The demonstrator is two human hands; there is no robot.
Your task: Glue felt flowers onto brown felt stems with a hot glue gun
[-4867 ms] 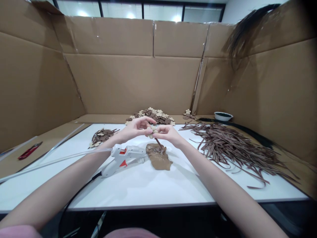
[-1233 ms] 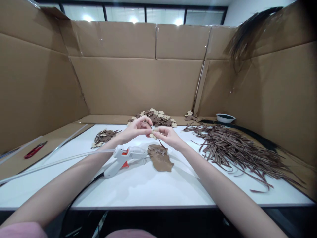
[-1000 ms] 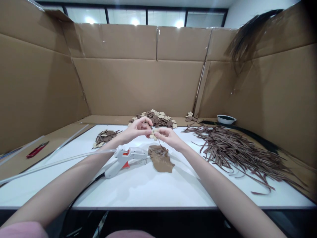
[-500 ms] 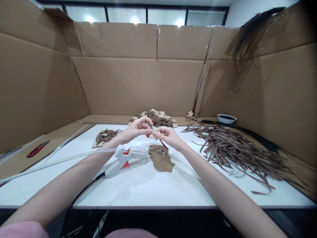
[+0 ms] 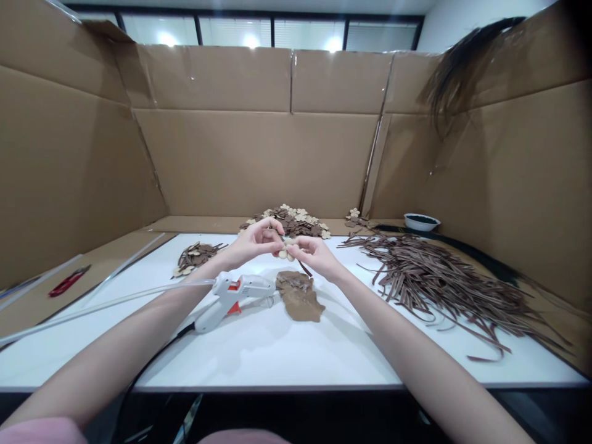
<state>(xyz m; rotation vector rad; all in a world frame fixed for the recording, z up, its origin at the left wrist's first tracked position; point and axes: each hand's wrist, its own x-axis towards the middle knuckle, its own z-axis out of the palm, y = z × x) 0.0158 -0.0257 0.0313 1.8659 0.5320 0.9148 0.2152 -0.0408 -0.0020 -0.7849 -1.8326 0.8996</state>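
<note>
Head cam: L hand & R hand on cream flower, held above ctr of table.
L grip: thumb & fingers closed at L edge of flower; contact partly hidden. R grip: thumb & index finger pinched on R side of same part. Brown strip projects below R hand; attachment to flower cannot be confirmed, fingers obscure it. Brown scrap, irregular outline, flat on table below hands. Glue gun, white w/ orange trigger, lies beside scrap, nozzle twd it; clear glue stick extends from rear. Flower pile, brown & cream, behind hands. Small mixed pile near L forearm. Strip pile, R of R forearm. White bowl w/ dark contents, far R.
</note>
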